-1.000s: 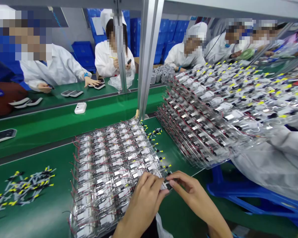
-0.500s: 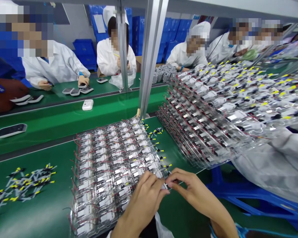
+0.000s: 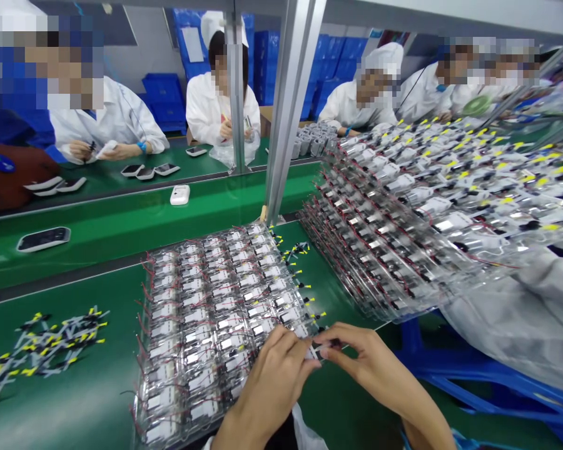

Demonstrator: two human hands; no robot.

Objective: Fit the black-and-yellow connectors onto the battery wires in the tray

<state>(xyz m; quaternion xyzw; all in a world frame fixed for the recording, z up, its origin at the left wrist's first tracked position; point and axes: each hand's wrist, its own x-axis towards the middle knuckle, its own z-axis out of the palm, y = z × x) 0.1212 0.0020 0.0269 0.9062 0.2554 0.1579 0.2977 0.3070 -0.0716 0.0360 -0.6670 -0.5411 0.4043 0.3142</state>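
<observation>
A clear plastic tray (image 3: 216, 303) filled with rows of small white and silver parts with red wires lies on the green table. At its lower right corner, my left hand (image 3: 279, 369) has its fingers closed on a small white part (image 3: 312, 354). Just to the right, my right hand (image 3: 356, 350) pinches a small dark piece against the end of that part; its exact shape is hidden by the fingertips. Connectors with yellow tips stick out along the tray's right edge.
Loose grey pieces with yellow tips (image 3: 51, 344) lie at left. A tall stack of filled trays (image 3: 380, 231) stands at right, beside a blue stool (image 3: 488, 381). White devices (image 3: 180, 194) rest on the green conveyor (image 3: 107, 219); a metal post (image 3: 293, 106) rises behind. Co-workers sit opposite.
The fingers of my right hand have shifted slightly at the part. On the conveyor, the white devices have moved right. The co-worker at far left has drawn one hand back and holds something white.
</observation>
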